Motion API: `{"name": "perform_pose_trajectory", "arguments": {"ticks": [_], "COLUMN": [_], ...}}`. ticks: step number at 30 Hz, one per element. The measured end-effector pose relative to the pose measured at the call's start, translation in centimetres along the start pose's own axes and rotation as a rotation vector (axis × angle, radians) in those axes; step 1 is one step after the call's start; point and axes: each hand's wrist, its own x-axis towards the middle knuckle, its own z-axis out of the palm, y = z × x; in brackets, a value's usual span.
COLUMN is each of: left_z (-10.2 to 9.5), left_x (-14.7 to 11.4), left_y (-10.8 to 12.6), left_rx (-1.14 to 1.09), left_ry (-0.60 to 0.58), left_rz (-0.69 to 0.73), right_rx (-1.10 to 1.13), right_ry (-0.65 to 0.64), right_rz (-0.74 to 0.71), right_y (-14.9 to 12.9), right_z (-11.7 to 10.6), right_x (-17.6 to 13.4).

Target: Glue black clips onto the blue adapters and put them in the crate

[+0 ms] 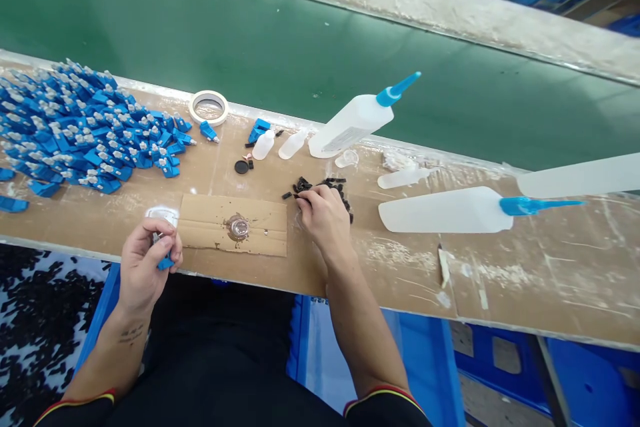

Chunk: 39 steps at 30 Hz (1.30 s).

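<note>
My left hand (149,257) is closed around a small blue plastic part (165,262) above the table's near edge; the fingers cover most of it. A white item (163,215) shows just beyond those fingers. Farther right, my right hand (323,214) pinches at a heap of small black pieces (345,197); whatever is between its fingertips is hidden. Between the hands lies a cardboard sheet (200,227) bearing a small clear dish (238,227) with dark smears around it.
At left spreads a large pile of blue parts (90,134), near a tape roll (224,107). White bottles with blue nozzles (350,124) stand or lie to the right, alongside small white bottles (263,145). Beyond runs a green belt (280,40). A blue bin (425,360) sits below.
</note>
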Motion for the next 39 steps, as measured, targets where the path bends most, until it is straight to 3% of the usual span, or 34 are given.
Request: {"name": "perform_pose_trajectory", "arguments": {"ticks": [3,7,10,12,22,26,29,32,36,39], "left_z": [0.6,3.3,5.1,5.6,3.8,2.9,2.4,1.3,-1.0,-2.3], "left_x": [-0.8,-0.6,-0.1,0.0,-0.6,-1.0,-0.8,-0.5,-0.4,-0.7], "left_y": [0.2,0.3,-0.5,-1.3,-2.5,-3.4,-3.4,-2.8,-1.5,-1.0], "left_rx": [0.252,0.496,0.527,0.515,0.399,0.03,-0.186,-0.21,-0.288,-0.348], "left_ry": [-0.038,-0.399,-0.639,-0.695,-0.552,-0.439,-0.315,-0.169,-0.028,0.035], "left_rz": [0.09,0.176,0.142,0.114,0.034,-0.19,-0.29,-0.312,-0.34,-0.432], "right_rx": [0.455,1.163,1.477,1.601,1.808,1.901,1.857,1.553,0.858,0.477], "right_ry": [0.035,-0.13,-0.242,-0.278,-0.53,-0.527,-0.466,-0.327,-0.037,0.066], "right_rz": [0.104,0.283,0.437,0.513,0.648,0.715,0.691,0.563,0.103,-0.247], "right_y": [-2.0,-6.1,-9.1,-10.3,-11.0,-11.3,-10.8,-9.6,-8.1,-7.6], "right_z": [-1.7,-2.3,-1.5,-0.8,0.3,0.4,0.6,0.7,0.7,0.9], "right_x": [-2.5,-7.1,-9.3,-10.0,-9.9,-9.6,-9.5,-9.4,-8.3,-6.9]}}
